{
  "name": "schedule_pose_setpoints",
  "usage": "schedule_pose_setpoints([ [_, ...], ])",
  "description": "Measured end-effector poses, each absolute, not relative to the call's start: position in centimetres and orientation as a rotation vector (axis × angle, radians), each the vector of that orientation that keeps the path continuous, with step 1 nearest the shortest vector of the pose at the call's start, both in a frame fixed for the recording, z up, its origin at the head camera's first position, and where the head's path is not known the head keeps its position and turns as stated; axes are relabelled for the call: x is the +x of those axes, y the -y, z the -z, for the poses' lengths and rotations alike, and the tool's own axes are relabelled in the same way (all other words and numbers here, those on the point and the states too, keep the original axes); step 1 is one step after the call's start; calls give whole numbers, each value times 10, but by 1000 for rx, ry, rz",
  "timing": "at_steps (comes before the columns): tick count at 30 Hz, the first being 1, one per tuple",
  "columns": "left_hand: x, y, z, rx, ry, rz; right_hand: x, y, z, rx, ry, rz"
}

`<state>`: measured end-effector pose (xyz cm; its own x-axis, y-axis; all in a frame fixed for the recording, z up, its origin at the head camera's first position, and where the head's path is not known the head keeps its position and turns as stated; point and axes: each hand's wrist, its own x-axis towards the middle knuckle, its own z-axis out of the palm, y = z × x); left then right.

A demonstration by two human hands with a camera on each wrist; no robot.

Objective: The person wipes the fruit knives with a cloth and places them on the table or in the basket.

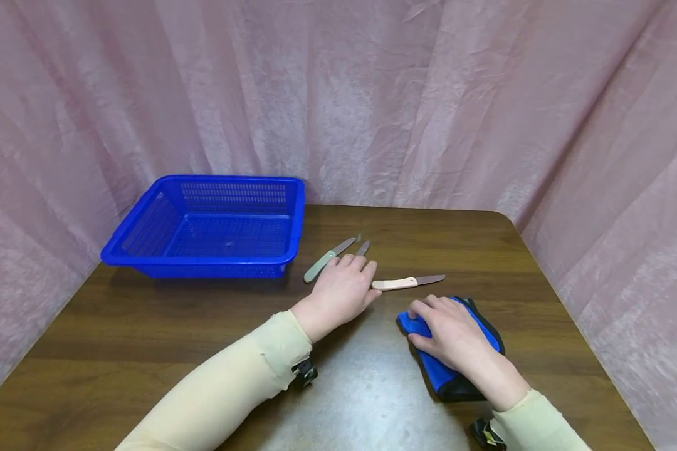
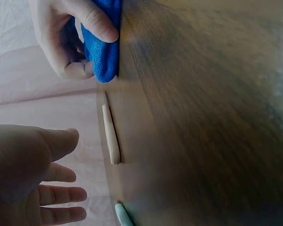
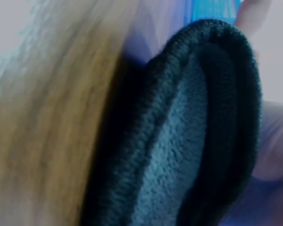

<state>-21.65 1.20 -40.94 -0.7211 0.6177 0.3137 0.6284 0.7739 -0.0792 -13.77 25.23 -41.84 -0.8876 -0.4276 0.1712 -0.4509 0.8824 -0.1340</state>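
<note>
- Right hand (image 1: 454,335), lower right of the head view: fingers and thumb grip the folded blue cloth (image 1: 437,369), which lies beneath the palm.
- Left hand (image 1: 341,291), centre: fingers extended, slightly spread; contact with any knife cannot be determined.
- Green-handled knife (image 1: 319,267): just left of the left fingers.
- Cream-handled knife (image 1: 395,284): just right of the left thumb, above the cloth in frame.
- Third knife (image 1: 363,248): blade visible beyond the left fingertips; handle obscured by that hand.
- Blue plastic basket (image 1: 203,260): upper left, on the wooden table (image 1: 90,351).
</note>
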Motion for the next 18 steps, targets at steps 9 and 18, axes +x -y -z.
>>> schedule_pose_setpoints([
  [9, -224, -24, 411, -947, 2725, 17, -141, -259, 418, 644, 2940, -232],
  [18, -233, -36, 414, -980, 2807, -10, -141, -270, 415, 532, 2924, -284],
])
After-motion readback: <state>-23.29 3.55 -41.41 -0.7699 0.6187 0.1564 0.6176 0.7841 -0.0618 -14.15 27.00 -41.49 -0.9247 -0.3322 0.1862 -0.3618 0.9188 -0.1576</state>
